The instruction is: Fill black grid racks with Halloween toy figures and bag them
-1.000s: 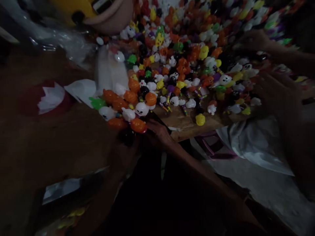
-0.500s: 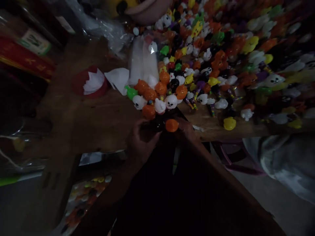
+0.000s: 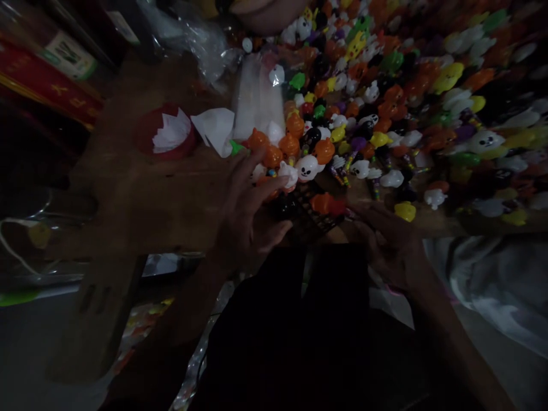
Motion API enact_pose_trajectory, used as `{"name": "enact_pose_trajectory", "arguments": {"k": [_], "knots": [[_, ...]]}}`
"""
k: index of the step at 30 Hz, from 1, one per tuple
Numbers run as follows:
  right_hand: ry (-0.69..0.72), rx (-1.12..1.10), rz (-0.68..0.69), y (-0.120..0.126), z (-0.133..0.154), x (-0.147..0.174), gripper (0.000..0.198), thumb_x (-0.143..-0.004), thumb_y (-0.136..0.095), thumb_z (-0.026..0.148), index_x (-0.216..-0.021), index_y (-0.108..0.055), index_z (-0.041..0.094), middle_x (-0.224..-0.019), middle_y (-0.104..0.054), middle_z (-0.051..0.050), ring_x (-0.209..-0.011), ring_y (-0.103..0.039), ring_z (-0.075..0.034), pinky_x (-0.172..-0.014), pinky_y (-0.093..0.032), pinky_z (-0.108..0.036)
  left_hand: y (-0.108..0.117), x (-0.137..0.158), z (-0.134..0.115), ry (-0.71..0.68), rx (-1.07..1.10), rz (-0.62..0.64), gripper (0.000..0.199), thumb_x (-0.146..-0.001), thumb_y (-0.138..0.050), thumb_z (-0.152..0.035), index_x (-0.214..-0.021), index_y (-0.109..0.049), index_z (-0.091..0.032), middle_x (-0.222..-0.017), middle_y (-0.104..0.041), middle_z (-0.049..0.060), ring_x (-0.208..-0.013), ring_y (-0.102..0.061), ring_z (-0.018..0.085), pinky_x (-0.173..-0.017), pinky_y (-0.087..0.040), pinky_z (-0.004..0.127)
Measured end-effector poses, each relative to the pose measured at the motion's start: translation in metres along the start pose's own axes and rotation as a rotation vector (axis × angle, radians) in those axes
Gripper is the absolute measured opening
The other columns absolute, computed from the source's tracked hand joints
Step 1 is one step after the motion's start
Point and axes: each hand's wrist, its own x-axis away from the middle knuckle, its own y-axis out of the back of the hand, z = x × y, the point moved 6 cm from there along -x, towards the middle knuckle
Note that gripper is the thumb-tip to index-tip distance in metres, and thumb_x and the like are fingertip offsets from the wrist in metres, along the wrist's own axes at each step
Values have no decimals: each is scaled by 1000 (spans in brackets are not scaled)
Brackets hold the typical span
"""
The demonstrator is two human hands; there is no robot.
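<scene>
Right hand: fingers partly curled, blurred; grip cannot be told.
Left hand: spread open, thumb apart, holding nothing.
Orange-red toy: right hand's 10 o'clock, by its fingertips.
White toy: left hand's 1 o'clock.
Toy heap: right hand's 12 o'clock, on worktop.

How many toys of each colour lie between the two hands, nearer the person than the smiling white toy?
Black toy: 1
Orange toy: 1
Total: 2
Uncounted: half-hidden toys under the left hand; a blurred red patch by the orange toy, perhaps part of it.
</scene>
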Motion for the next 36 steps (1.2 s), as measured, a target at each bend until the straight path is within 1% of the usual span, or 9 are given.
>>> {"name": "enact_pose_trajectory", "arguments": {"k": [2, 6, 11, 14, 19, 23, 26, 32, 36], "knots": [[41, 31, 48, -3, 7, -6, 28, -103, -57, 32, -120, -78, 22, -96, -77, -9, -84, -73, -22, -75, -58, -33, -9, -12, 3, -65, -24, 86, 50, -102, -52, -57, -139, -64, -26, -161, -50, 10, -159, -32, 37, -129, -30, 63], [96, 51, 120, -31, 20, -40, 21, -100, -60, 22, -107, -79, 18, -95, -79, -9, -82, -73, -21, -74, -55, -32, -24, -16, 8, -84, -87, 189, 44, -103, -46, -47, -135, -66, -26, -158, -55, 9, -152, -44, 34, -127, -33, 61], [51, -238, 180, -63, 27, -70, 13, -94, -66, 19, -102, -76, 19, -93, -78, -4, -81, -72, -18, -75, -54, -28, -24, -6, 8, -105, -79, 131, 43, -100, -42, -36, -133, -66, -22, -157, -54, 13, -154, -42, 34, -126, -35, 58], [15, -388, 114, -79, 21, -63, 14, -96, -64, 19, -104, -75, 21, -99, -77, -4, -91, -72, -18, -86, -58, -31, -27, 0, 8, -124, -37, 94, 44, -98, -43, -31, -136, -64, -23, -160, -51, 12, -154, -41, 33, -126, -35, 57], [-2, -170, -34, -96, 11, -41, 24, -100, -61, 23, -118, -75, 23, -125, -66, -12, -117, -66, -23, -98, -58, -37, -33, 1, 11, -104, 11, 68, 44, -97, -47, -29, -137, -64, -26, -163, -46, 10, -153, -42, 34, -127, -32, 57], [-19, -37, -60, -99, 15, -39, 23, -103, -59, 30, -119, -74, 26, -127, -65, -11, -114, -67, -23, -93, -60, -34, -35, -3, 12, -102, -37, 153, 45, -97, -45, -35, -137, -64, -24, -163, -46, 12, -154, -39, 35, -127, -30, 59], [8, -72, -130, -93, 16, -40, 21, -104, -58, 33, -117, -73, 25, -121, -70, -10, -109, -68, -23, -91, -60, -35, -34, -5, 13, -91, -62, 205, 47, -99, -43, -37, -140, -62, -23, -165, -44, 12, -155, -38, 35, -128, -29, 58], [159, -212, -206, -91, 20, -36, 19, -105, -56, 30, -116, -69, 23, -108, -75, -8, -101, -71, -20, -91, -60, -34, -29, -5, 8, -101, -82, 189, 48, -103, -40, -37, -144, -59, -22, -164, -45, 14, -154, -40, 33, -126, -34, 55], [194, -221, -122, -102, 20, -40, 21, -107, -54, 30, -119, -70, 24, -115, -75, -8, -106, -72, -18, -92, -60, -30, -30, -4, 5, -114, -22, 117, 44, -101, -46, -33, -141, -60, -23, -162, -48, 14, -151, -45, 35, -125, -33, 57]]}}
